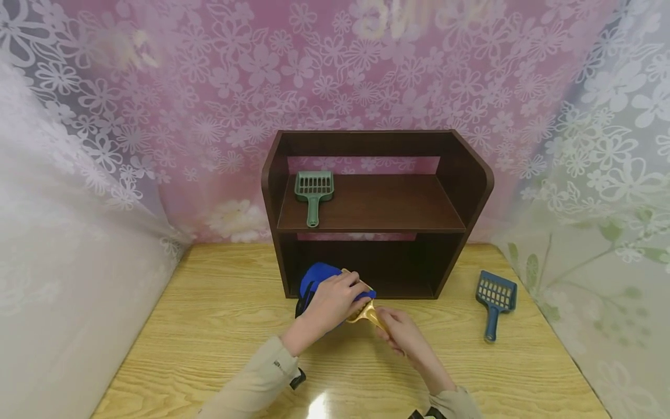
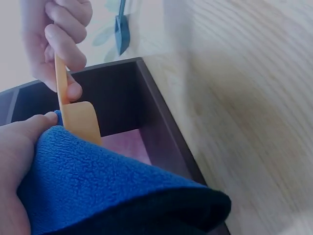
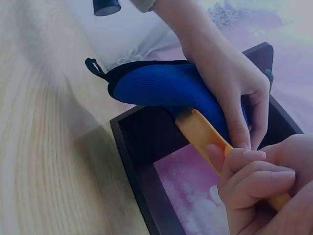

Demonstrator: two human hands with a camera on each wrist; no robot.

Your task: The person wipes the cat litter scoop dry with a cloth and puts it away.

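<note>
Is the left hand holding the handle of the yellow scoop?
No, the right hand grips the yellow handle, while the left hand holds the blue cloth.

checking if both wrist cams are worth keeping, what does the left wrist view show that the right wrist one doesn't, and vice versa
Only left wrist: the dark-blue plastic scoop. Only right wrist: the black hanging loop and a beige fabric cuff. Both: the left hand holding the blue fleecy cloth, the right hand gripping the yellow plastic scoop, the dark-brown shelf unit and light wood-grain table.
</note>
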